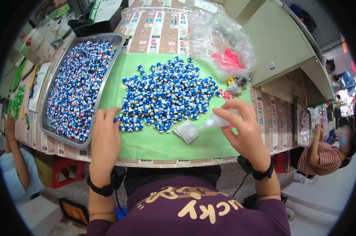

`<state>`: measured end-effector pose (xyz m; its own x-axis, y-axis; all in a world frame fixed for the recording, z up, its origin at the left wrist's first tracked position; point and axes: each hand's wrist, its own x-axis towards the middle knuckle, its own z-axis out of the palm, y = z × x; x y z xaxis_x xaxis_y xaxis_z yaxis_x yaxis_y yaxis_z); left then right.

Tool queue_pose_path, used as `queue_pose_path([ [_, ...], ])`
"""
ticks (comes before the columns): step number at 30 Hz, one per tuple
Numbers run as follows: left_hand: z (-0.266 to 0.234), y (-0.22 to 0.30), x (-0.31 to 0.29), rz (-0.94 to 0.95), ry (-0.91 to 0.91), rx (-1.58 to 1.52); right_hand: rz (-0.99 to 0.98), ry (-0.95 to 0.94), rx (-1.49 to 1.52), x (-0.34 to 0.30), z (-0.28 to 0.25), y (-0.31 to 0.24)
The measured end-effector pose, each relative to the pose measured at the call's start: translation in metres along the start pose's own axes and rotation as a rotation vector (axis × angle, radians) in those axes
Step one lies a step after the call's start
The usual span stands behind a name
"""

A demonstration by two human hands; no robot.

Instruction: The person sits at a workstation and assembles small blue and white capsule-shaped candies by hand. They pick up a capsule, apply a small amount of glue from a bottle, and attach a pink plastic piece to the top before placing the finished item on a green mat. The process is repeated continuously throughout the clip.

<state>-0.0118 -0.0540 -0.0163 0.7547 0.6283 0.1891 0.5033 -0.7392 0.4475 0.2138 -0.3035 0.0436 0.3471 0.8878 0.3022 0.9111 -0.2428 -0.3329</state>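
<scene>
Your right hand (244, 125) pinches the white bottle (217, 121), its long axis pointing left, nozzle (203, 127) just beside the white square (187, 133). Your left hand (106, 135), farther from that square, sits by the blue-and-white pile (166, 94); I cannot tell whether its grip holds anything.

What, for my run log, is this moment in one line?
Left hand: beside blue-and-white pieces on green mat | Right hand: holding bottle, nozzle near white square | Tray: holds similar pieces
</scene>
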Motion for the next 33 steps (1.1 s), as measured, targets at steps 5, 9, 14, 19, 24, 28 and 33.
queue_pose_path([
  [5, -0.004, 0.007, -0.001, -0.090, -0.084, -0.012, 0.150, 0.043, 0.426, -0.006, 0.000, 0.022],
  [9, -0.002, 0.004, 0.000, -0.104, -0.070, -0.066, 0.499, 0.218, 0.787, -0.022, -0.004, 0.076],
  [14, 0.000, -0.003, 0.003, -0.090, -0.041, -0.128, 0.707, 0.367, 0.688, -0.036, -0.005, 0.146],
  [19, -0.009, 0.005, 0.009, -0.093, -0.041, -0.212, 0.690, 0.331, 0.650, -0.038, 0.015, 0.184],
  [24, -0.016, 0.007, 0.016, -0.102, 0.039, -0.416, 0.699, 0.272, 0.554, -0.031, 0.014, 0.180],
  [28, -0.022, 0.011, 0.014, -0.089, -0.003, -0.666, 0.669, 0.530, 0.272, -0.028, 0.010, 0.124],
  [33, -0.018, 0.028, 0.020, -0.061, -0.108, -0.929, 0.414, 0.193, 0.268, -0.024, 0.009, 0.067],
])
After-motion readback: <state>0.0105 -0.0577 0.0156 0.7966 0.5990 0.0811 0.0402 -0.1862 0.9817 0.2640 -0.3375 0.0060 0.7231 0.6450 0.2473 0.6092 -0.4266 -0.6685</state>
